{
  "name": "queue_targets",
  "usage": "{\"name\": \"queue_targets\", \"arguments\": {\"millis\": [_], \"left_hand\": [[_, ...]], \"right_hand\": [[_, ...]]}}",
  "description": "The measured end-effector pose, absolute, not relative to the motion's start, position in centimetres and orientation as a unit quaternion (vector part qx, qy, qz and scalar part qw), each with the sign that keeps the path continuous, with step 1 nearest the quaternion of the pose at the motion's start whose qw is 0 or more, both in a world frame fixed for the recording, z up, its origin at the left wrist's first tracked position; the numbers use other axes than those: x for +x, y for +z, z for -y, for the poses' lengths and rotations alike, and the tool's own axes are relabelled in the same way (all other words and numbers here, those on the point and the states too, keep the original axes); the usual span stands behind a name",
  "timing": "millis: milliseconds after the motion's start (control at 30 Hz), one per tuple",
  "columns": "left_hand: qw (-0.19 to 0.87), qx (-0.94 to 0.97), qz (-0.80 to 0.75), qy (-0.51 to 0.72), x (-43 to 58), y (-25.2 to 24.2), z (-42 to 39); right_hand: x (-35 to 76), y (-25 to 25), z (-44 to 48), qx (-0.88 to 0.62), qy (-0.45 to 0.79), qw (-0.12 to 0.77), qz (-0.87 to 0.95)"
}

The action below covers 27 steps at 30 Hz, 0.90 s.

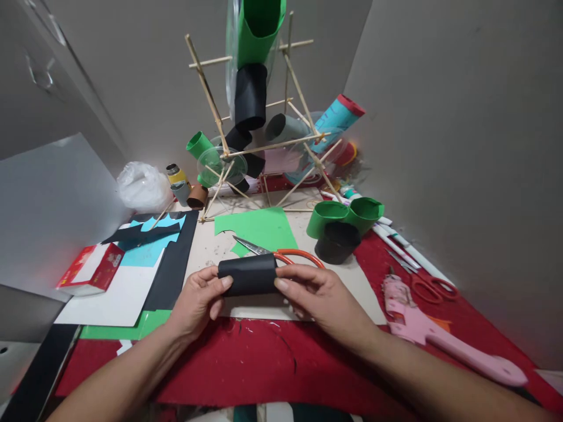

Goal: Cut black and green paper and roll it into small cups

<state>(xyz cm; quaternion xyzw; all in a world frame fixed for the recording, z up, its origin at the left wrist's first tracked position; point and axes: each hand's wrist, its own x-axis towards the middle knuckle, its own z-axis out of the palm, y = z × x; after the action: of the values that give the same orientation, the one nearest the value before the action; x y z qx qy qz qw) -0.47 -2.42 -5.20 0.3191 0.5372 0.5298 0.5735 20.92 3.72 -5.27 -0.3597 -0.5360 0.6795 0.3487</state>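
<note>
Between my two hands a black paper tube (247, 275) is held level, sideways on. My left hand (201, 296) pinches its left end between thumb and fingers. My right hand (321, 296) grips the opposite end the same way. Just behind the tube lie scissors with orange handles (301, 256), their blades partly open over a green paper sheet (264, 225) with curved cut edges. Right of these stand two green paper tubes (345, 214), joined side by side, with a black paper tube (338, 243) against their front.
A frame of wooden sticks (277, 145) carrying clear discs and coloured tubes rises at the back. A pink glue gun (461, 351) and red-handled scissors (433, 288) lie right. Left are a red box (94, 269), blue paper (147, 255) and a white plastic bag (143, 186).
</note>
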Motion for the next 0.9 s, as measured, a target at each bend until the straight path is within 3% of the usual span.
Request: {"name": "queue_targets", "arguments": {"millis": [167, 333, 700, 900], "left_hand": [[0.585, 0.25, -0.498, 0.59, -1.5, -4.2, 1.7], [0.569, 0.246, -0.497, 0.608, -1.9, -4.1, 1.2], [0.374, 0.441, -0.612, 0.539, -0.9, -5.1, 2.9], [0.37, 0.491, -0.603, 0.508, 0.3, -4.9, 3.7]], "right_hand": [[21.3, -5.2, -4.0, -0.326, 0.628, 0.465, 0.532], [21.4, -4.8, -3.9, -0.303, 0.612, 0.503, 0.529], [21.2, -4.2, -3.7, -0.343, 0.68, 0.413, 0.5], [20.6, -5.1, -3.6, -0.3, 0.715, 0.348, 0.527]]}}
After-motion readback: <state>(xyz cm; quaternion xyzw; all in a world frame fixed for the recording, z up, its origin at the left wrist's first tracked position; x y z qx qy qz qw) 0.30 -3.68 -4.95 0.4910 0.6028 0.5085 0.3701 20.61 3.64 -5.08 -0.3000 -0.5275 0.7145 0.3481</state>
